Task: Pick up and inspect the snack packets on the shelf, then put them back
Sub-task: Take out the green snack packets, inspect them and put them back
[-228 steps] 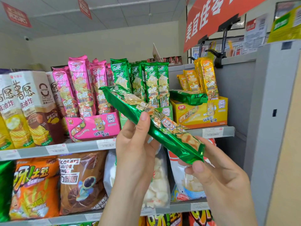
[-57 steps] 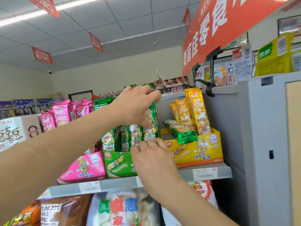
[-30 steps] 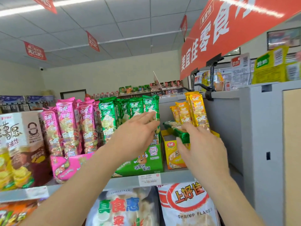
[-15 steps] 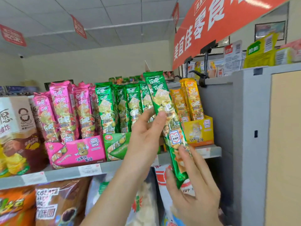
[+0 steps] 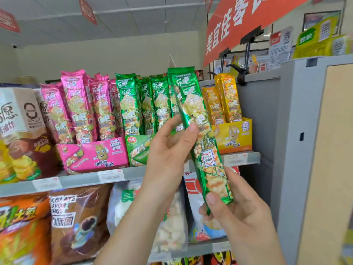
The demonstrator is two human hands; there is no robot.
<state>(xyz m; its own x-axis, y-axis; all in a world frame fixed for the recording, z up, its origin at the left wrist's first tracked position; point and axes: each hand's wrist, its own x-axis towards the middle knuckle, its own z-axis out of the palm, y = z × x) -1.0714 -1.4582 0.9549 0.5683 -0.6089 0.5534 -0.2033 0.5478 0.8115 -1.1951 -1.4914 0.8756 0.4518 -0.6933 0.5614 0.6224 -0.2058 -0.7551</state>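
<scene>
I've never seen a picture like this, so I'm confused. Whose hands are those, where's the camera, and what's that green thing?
There's no robot here, just a person in a shop. The camera sits on their head and looks forward and down, so you see their two hands as they do. The left hand pinches the middle of a long green packet, and the right hand grips its bottom end. They hold it up in front of the shelf. On that shelf, boxes hold pink packets, green packets and yellow packets. Bigger bags sit on the shelf below.
</scene>
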